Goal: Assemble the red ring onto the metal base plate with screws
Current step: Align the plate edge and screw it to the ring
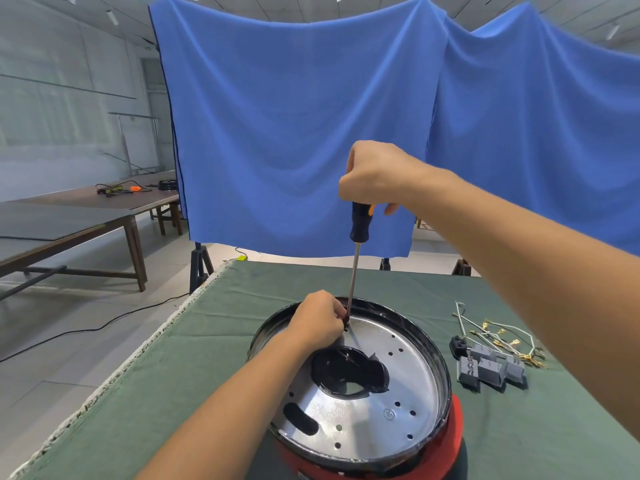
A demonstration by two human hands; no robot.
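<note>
Screw-driving is the step in hand. The right hand (377, 174) grips the top of the screwdriver (358, 223), held near upright. Directly below it, the left hand (318, 318) pinches at the tip, fingers curled around what is judged to be a screw; the screw itself is too small to confirm. Under the left hand lies the metal base plate (363, 403), seated on the red ring (453, 434). Next move, by judgement: keep the shaft vertical, press down, turn, then release the pinch.

Connectors (491, 370) right of base plate (367, 420)
</note>
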